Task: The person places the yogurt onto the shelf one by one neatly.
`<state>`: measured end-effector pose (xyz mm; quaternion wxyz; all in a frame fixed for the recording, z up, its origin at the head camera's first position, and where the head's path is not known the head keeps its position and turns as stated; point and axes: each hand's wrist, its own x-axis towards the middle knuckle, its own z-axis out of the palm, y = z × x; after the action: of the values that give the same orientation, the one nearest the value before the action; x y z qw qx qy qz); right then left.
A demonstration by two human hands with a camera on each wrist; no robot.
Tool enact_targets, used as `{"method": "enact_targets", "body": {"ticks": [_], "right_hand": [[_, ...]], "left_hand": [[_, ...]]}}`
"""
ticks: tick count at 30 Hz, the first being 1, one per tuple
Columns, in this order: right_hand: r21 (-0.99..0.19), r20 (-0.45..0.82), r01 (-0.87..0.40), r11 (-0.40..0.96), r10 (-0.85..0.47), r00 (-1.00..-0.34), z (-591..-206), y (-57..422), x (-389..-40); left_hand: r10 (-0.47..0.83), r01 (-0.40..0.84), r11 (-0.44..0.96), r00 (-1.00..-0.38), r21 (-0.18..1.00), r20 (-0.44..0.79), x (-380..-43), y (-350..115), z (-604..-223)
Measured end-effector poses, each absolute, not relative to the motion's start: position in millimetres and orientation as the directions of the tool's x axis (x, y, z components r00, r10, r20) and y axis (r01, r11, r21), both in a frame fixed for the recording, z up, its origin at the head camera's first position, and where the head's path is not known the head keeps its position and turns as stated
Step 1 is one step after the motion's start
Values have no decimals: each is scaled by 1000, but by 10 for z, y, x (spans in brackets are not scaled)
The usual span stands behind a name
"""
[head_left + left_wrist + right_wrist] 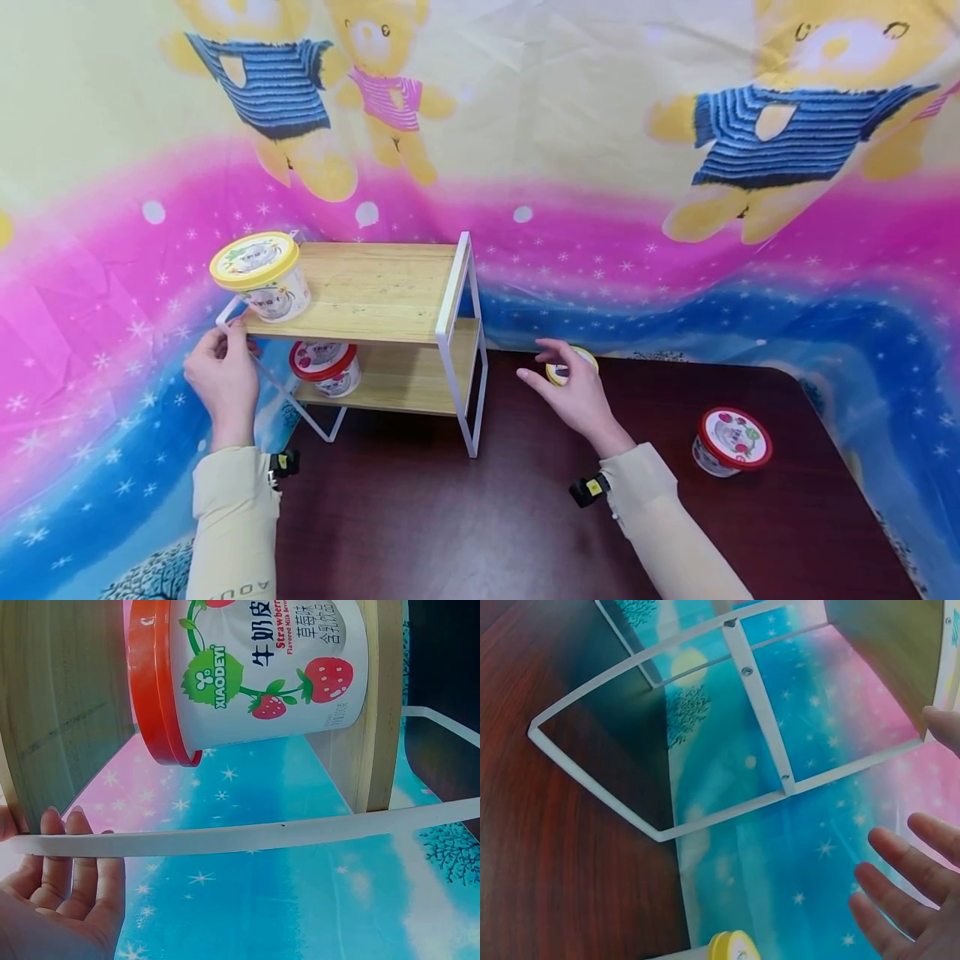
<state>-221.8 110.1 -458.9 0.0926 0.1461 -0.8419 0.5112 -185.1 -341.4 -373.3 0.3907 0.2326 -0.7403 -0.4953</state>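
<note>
My left hand (222, 375) grips the white metal frame (274, 383) of a small two-tier wooden shelf (382, 287) at its front left corner. In the left wrist view the fingers (84, 881) curl behind the frame bar. Just above this hand, a yellow-lidded tub (262, 275) stands on the top board. A red-lidded tub (330, 367), labelled strawberry in the left wrist view, sits on the lower board. My right hand (577, 398) hovers right of the shelf, fingers spread and holding nothing. It partly covers another yellow-lidded tub (585, 358) on the table.
Another red-lidded tub (731, 442) stands toward the right side of the dark wooden table (525, 533). A patterned cloth (570, 208) with teddy bears hangs behind the table and along its sides. The shelf's right legs (474, 408) rest on the tabletop.
</note>
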Motion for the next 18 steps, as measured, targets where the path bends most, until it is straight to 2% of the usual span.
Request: {"method": "enact_targets", "body": {"ticks": [18], "right_hand": [[-816, 224, -235, 528, -86, -971, -4828, 1390, -2236]], "left_hand": [[-729, 59, 388, -590, 920, 346, -1845, -3407, -3732]]}}
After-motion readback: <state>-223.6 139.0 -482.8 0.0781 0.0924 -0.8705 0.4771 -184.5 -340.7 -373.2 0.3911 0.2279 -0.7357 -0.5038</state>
